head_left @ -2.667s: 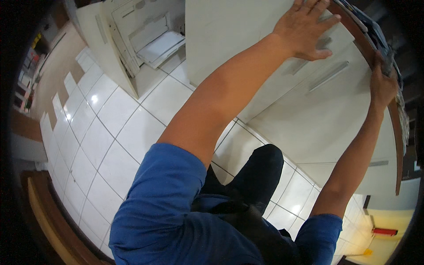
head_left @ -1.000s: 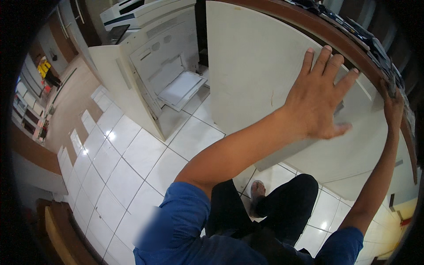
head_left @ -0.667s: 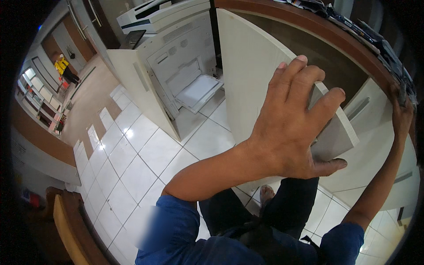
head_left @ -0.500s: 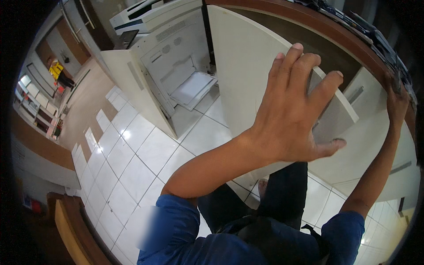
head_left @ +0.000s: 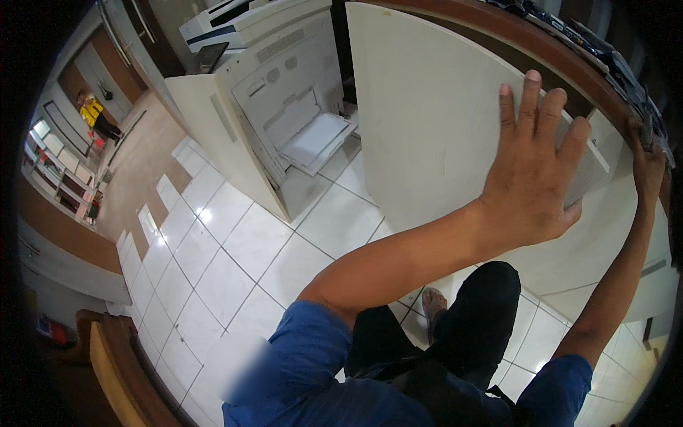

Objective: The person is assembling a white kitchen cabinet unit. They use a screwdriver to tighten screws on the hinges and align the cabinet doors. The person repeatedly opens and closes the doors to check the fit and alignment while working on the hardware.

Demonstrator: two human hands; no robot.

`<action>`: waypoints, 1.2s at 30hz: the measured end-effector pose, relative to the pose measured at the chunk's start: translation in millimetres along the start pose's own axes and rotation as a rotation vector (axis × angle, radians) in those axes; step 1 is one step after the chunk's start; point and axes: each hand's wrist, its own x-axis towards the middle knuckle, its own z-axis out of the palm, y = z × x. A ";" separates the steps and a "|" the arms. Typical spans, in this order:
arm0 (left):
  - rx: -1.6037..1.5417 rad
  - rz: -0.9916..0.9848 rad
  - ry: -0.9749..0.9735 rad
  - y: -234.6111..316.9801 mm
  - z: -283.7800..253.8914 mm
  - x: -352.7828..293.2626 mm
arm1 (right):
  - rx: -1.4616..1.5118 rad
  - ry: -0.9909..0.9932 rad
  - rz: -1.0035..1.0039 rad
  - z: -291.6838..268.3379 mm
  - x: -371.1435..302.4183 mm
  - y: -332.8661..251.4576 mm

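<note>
One left hand (head_left: 535,181) and one right hand (head_left: 647,167) — two in all. Two blue sleeves (head_left: 320,341), two dark trouser legs (head_left: 480,306), one foot (head_left: 435,304). One swung-open door (head_left: 434,107), one copier (head_left: 299,67), one fold-out tray (head_left: 319,142), one brown counter (head_left: 533,43). One dark flat object (head_left: 208,58). One other person (head_left: 94,115). Floor tiles (head_left: 220,274): many, some hidden — no exact count possible. The pieces heaped on the counter, the pile (head_left: 601,53), overlap too much to count.
</note>
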 end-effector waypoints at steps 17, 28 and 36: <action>0.120 -0.022 -0.033 -9.8 68.8 19.9 | 0.389 -0.069 0.079 -35.2 -5.3 -39.0; 0.202 -0.040 -0.054 -36.7 132.4 40.0 | 0.424 -0.018 0.013 -43.2 -4.9 -37.3; 0.335 -0.009 0.007 -36.9 141.2 38.6 | 0.634 0.018 0.157 -57.3 -12.2 -73.1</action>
